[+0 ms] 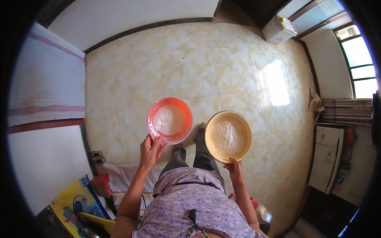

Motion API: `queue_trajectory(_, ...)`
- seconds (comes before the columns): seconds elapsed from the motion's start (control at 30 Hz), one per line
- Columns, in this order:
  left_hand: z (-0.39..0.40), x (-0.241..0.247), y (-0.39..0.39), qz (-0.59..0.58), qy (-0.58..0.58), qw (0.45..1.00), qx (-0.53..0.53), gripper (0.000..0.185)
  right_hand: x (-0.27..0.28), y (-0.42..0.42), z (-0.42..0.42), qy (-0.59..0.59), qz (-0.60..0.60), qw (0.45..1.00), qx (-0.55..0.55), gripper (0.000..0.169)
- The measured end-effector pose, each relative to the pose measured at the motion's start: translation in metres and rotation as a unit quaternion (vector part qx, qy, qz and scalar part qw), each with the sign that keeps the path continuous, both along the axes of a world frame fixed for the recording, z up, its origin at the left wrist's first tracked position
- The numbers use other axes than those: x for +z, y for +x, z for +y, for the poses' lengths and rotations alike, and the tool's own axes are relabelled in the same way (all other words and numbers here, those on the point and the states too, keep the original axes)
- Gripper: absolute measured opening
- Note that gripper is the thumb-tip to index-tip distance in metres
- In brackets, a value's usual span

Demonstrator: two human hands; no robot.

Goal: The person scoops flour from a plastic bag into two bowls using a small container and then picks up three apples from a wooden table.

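By its handle, my left hand (151, 150) holds a red plastic scoop (187, 110), which has white powder like flour (169, 119) in it. The fingers of my right hand (235, 167) grip the near rim of a round yellowish bowl (249, 134). A mound of similar white powder (227, 135) lies in that bowl. Both vessels are held above the floor in front of me, side by side and apart, with the scoop to the left.
Around me stretches a tiled floor (190, 71). A white lidded bin (279, 29) stands at the far right corner. At the right wall is a white cabinet (326, 157). White sheeting (128, 175), a red object (102, 185) and a yellow printed bag (68, 205) are at the lower left.
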State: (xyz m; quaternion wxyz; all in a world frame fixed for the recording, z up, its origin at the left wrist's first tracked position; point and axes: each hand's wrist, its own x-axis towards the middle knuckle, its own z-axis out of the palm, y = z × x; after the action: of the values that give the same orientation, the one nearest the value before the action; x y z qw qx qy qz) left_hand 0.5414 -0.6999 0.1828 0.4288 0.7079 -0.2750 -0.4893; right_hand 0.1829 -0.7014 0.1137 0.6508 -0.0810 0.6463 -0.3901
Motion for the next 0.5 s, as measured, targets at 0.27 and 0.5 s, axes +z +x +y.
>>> queue_trajectory(0.27,-0.079,-0.020,-0.005,0.052,0.011,0.998,0.035,0.023,-0.019,0.012,-0.100,0.006,0.015,0.999,0.035,0.019)
queue_trajectory(0.5,-0.177,-0.015,-0.022,0.120,0.046,0.990,0.057,0.021,-0.020,0.002,-0.201,-0.020,0.005,0.997,0.073,0.023)
